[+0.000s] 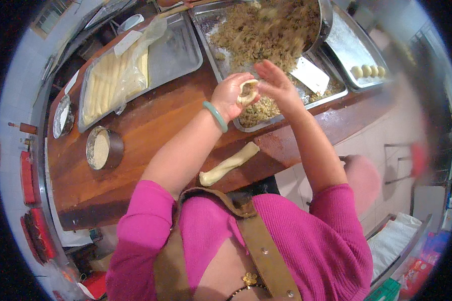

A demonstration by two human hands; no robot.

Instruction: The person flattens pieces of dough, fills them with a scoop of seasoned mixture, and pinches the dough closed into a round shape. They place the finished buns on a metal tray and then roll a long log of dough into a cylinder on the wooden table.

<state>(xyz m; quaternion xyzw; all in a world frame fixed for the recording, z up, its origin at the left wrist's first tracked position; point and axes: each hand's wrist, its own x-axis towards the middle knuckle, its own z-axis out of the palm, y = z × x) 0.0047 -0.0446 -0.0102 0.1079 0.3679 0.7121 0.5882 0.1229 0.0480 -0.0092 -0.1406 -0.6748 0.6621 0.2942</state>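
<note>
My left hand [229, 96], with a pale green bangle at its wrist, cups a round dough wrapper [247, 93] that is hollow in the middle. Some brownish filling seems to show inside it. Beside it my right hand [280, 88] has its fingers stretched out and slightly blurred, the thumb side close to the wrapper's rim; whether it touches is hard to tell. Both hands are above the near end of a metal tray [251, 128] of crumbly brown filling [266, 35]. A twisted length of dough [229, 164] lies on the wooden table below my hands.
Left stands a tray [173, 47] of dough strips [113, 78] partly under plastic, plus a round tin [105, 148] of pale grains and a bowl [63, 116] of white powder. A white flat piece [310, 75] rests in the filling tray. Several dough balls [367, 71] sit on the right tray.
</note>
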